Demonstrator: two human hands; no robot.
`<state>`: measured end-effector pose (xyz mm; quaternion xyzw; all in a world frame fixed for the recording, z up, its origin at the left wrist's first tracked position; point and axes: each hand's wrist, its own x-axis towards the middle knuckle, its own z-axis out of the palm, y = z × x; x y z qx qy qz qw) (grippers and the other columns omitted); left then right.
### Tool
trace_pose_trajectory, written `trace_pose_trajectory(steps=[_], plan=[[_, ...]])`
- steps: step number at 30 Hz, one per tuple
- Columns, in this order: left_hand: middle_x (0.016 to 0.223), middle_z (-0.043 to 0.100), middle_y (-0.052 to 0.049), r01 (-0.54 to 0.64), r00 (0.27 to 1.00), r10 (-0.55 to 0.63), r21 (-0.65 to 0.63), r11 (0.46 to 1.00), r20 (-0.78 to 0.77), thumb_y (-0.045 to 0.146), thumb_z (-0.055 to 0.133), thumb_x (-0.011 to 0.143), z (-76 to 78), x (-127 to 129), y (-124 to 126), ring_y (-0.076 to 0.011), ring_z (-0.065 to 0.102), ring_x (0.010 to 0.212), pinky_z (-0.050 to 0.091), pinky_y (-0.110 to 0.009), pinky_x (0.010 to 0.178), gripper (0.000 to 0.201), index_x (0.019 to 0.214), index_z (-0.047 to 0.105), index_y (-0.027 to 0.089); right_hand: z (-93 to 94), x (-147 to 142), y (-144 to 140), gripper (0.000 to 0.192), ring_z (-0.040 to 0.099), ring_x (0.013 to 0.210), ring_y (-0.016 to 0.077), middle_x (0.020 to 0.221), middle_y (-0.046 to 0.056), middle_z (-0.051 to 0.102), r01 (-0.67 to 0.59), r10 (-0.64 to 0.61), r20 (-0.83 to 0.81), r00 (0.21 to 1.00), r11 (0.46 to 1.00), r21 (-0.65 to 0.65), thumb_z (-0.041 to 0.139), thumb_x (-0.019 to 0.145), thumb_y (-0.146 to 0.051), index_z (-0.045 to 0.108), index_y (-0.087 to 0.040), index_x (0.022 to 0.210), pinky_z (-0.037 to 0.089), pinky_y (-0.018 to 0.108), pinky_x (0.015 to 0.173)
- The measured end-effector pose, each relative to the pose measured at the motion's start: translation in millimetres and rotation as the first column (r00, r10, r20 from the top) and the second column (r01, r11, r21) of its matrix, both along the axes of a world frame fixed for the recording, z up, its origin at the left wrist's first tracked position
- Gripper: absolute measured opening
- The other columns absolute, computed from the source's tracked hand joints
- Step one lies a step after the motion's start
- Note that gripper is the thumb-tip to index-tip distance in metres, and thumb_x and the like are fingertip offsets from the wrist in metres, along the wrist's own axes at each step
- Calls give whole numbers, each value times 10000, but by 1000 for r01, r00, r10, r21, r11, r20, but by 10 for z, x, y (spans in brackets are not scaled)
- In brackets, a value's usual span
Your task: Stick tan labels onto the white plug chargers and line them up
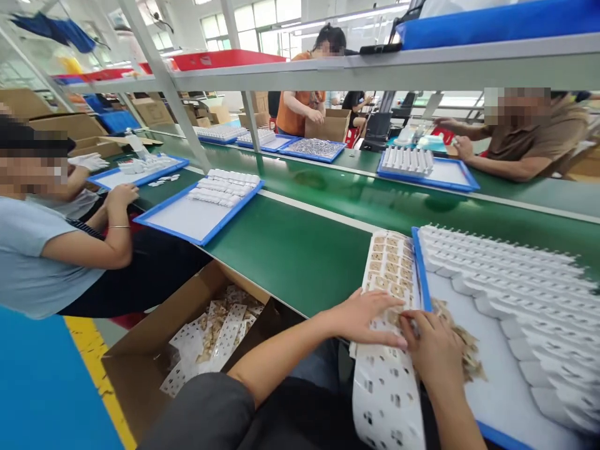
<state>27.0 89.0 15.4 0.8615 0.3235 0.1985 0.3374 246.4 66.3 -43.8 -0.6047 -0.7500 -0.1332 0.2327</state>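
A long white backing sheet with rows of small tan stickers lies over the green table edge and hangs down toward my lap. My left hand lies flat on it, fingers spread, pressing it down. My right hand pinches at a tan sticker near the sheet's right edge, fingertips closed. Just right of it, a pile of loose tan pieces lies in a blue-rimmed white tray, which also holds rows of white plastic parts.
A cardboard box of used backing sheets stands on the floor at my left. A seated co-worker works at another blue tray. Other people sit across the green conveyor table. A shelf runs overhead.
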Motion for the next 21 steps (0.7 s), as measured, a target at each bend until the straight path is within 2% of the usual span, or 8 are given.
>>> trace_pose_trajectory(steps=[3,7,10,13,15,17,19,21], plan=[[1637,311,-89,64,991,-63,7,998,-119,596,562,914,-75,43,196,-301,230,1539,92,-651,1223,830,1582,199,263,102,-113,-68,224,604,848,259,885,74,715,56,-58,-27,998,996,-67,490,948,-309,676,-204,881,383,380,783],[1644,272,-134,73,970,-57,58,996,-237,603,585,894,-227,110,273,-312,227,1540,66,-654,1222,910,1598,144,233,235,-211,-94,185,614,904,255,892,69,711,49,-70,-149,986,989,-140,506,948,-237,663,-189,863,384,383,850],[1647,263,-137,71,964,-47,86,994,-260,624,571,894,-266,125,282,-310,228,1540,81,-637,1229,919,1600,138,226,324,-192,-172,145,621,936,245,913,62,701,-49,8,-315,949,991,-124,531,950,-222,653,-195,876,411,390,888],[1650,256,-136,70,960,-40,101,992,-277,608,564,906,-267,118,328,-319,226,1539,82,-653,1222,892,1599,144,235,402,-96,-385,81,628,973,219,951,57,686,-213,170,-518,838,977,-25,572,943,-215,646,-209,910,462,371,907],[1647,270,-133,79,956,-47,98,992,-289,576,585,905,-260,114,387,-337,232,1533,78,-684,1207,865,1592,175,248,419,16,-573,59,634,982,204,969,52,682,-242,218,-618,756,969,45,596,934,-198,649,-224,937,495,356,897],[1630,315,-129,92,957,-60,100,991,-284,533,618,897,-241,140,461,-353,258,1519,106,-702,1193,813,1569,254,257,394,155,-751,88,641,975,197,965,45,682,-206,208,-673,710,975,85,611,924,-169,656,-237,957,512,351,888],[1587,391,-134,106,971,-71,141,984,-230,493,634,895,-199,237,542,-351,318,1487,190,-667,1192,727,1522,361,246,334,293,-885,125,646,964,196,957,41,684,-162,183,-704,686,982,97,615,917,-143,662,-245,972,518,357,885],[1505,482,-144,87,989,-56,225,971,-138,454,633,904,-135,442,629,-331,407,1424,300,-590,1175,608,1444,474,223,262,401,-958,144,650,948,194,949,42,683,-149,175,-732,658,984,102,611,916,-130,663,-247,983,527,359,867]])
